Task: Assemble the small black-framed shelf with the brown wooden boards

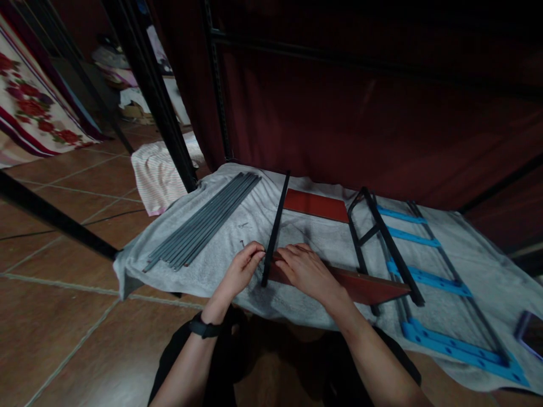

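My left hand [242, 268] pinches the near end of a black metal bar [275, 229] that runs away from me across a grey cloth [220, 249]. My right hand [306, 270] rests flat on the left end of a reddish-brown board [365, 286] where it meets that bar. A second reddish-brown board [316, 205] lies at the bar's far end. On my left wrist sits a black watch [203, 328].
A bundle of grey rods [203, 222] lies left on the cloth, small screws [243, 226] beside it. Right are black frames [382, 237] and blue plastic brackets [428, 278]. A phone [532, 333] sits far right. Tiled floor [63, 316] and a black post [153, 96] are left.
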The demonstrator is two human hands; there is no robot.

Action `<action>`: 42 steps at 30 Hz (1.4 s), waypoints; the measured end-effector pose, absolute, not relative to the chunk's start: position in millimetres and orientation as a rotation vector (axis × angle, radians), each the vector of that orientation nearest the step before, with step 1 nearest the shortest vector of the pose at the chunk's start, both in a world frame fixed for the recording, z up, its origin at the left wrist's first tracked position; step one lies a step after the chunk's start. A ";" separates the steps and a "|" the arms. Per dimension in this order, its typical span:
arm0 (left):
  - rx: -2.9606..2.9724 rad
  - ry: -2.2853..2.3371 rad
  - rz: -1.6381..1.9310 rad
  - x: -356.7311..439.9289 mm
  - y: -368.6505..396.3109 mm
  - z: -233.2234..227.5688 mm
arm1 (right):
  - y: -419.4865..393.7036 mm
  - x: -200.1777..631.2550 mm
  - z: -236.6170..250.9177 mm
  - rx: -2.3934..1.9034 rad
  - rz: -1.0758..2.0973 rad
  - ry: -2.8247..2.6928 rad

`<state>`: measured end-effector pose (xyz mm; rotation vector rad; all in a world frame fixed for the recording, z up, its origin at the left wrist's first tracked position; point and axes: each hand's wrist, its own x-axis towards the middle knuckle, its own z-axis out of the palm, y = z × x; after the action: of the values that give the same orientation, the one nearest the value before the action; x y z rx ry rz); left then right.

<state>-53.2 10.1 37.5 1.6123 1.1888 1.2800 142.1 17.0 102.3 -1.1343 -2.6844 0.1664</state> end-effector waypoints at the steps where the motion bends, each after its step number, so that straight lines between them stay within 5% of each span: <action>1: 1.604 1.191 1.285 -52.8 9.9 37.3 | 16.9 142.4 102.1 -1.135 0.164 -2.682; 42: 1.402 1.206 1.259 -43.2 13.5 34.4 | 19.4 143.5 100.8 -1.139 0.185 -2.679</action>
<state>-43.2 13.5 34.4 1.4018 1.2056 1.2587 143.5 19.4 100.8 -1.1391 -2.6792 0.1854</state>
